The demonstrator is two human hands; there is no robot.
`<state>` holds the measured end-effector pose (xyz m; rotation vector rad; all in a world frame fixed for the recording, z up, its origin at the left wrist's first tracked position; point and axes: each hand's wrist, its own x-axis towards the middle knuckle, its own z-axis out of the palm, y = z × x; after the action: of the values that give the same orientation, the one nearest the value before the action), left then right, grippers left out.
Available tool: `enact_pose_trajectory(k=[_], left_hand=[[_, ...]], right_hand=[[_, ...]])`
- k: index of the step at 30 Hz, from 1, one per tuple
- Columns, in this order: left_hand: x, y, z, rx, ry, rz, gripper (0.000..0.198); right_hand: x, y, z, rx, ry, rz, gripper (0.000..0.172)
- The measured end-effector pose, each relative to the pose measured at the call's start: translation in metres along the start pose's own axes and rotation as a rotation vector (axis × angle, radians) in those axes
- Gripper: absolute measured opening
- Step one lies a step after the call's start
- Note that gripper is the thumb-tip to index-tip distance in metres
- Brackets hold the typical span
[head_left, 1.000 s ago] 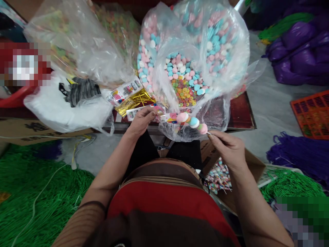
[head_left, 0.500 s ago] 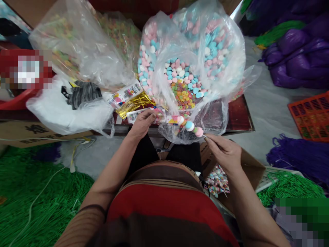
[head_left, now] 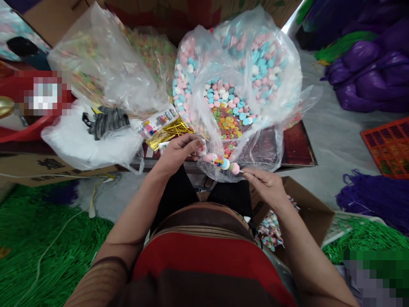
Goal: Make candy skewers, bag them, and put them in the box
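Observation:
My right hand (head_left: 266, 185) pinches the stick end of a candy skewer (head_left: 234, 168) strung with pink, white and blue marshmallows and fruit-coloured pieces. Between the thumb and fingers of my left hand (head_left: 179, 154) is the edge of a small clear printed bag (head_left: 219, 162). The far part of the skewer lies inside this bag, and the print shows over the marshmallows. Beside my left hand are a stack of printed bags (head_left: 159, 121) and gold twist ties (head_left: 171, 131). Beyond the skewer, a large open plastic bag (head_left: 207, 113) holds marshmallows (head_left: 223, 91) and gummy rings (head_left: 228, 121).
Large bags of gummies (head_left: 96, 64) stand at the back left. A red basin (head_left: 19, 136) and a white plastic bag (head_left: 92, 149) are at left. At my right, an open carton (head_left: 311, 209) contains finished-looking skewers (head_left: 271, 230). Green strands (head_left: 47, 238) cover the floor at left.
My right hand has moved left with the skewer, pushing it further into the small bag. The printed bag now covers more of the marshmallows. My left hand keeps its hold.

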<state>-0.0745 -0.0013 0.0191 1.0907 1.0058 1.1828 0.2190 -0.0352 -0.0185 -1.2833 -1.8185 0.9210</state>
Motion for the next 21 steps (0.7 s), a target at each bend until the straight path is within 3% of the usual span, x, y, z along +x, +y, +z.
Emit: enact_pose_trajectory(k=[3,7,11,14,21], left_hand=[[-0.004,0.011,0.005,-0.194,-0.087,-0.064,0.063],[-0.004,0.013,0.012,-0.362,-0.256,0.010,0.092],[-0.001,0.012,0.017,-0.425,-0.236,0.030,0.108],[0.001,0.018,0.022,-0.407,-0.174,0.015,0.102],[0.013,0.027,0.041,-0.331,0.012,0.057,0.054]], right_hand=[[0.001,-0.002,0.004,0.120,0.030,0.088,0.030],[0.003,-0.008,0.014,0.317,0.052,0.204,0.036],[0.005,-0.012,0.025,0.477,0.098,0.222,0.036],[0.005,-0.014,0.029,0.531,0.099,0.223,0.036],[0.001,-0.019,0.036,0.548,0.061,0.236,0.041]])
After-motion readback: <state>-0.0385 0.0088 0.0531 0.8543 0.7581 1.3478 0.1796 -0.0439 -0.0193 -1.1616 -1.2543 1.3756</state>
